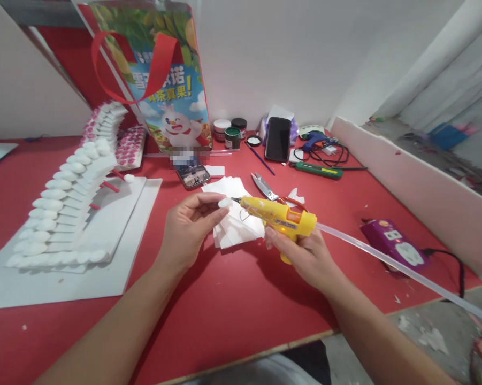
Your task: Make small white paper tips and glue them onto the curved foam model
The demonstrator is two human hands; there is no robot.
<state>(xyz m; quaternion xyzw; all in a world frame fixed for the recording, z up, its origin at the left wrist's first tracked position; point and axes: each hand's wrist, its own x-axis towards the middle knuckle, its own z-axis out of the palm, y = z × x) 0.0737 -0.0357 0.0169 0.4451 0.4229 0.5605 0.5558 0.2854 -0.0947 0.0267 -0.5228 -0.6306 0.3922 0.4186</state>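
Observation:
My left hand [188,224] pinches a small white piece [225,203] between thumb and fingers. In my right hand [305,254] is a yellow hot glue gun [275,214], its nozzle close against the white piece; whether they touch I cannot tell. A long translucent glue stick [369,248] runs out of the gun's back end, and an orange light glows on its body. White paper sheets [241,230] lie beneath the nozzle, partly hidden by hand and gun. Behind the gun lie scissors [265,187] with red-orange handles.
At left, a curved white model [80,203] edged with white oval pieces stands on white boards [116,278]. A gift bag [176,96], paint jars [232,138], a lit phone [193,174], a dark phone [278,140], a green tool [319,170] and a purple power socket [395,246] surround the work.

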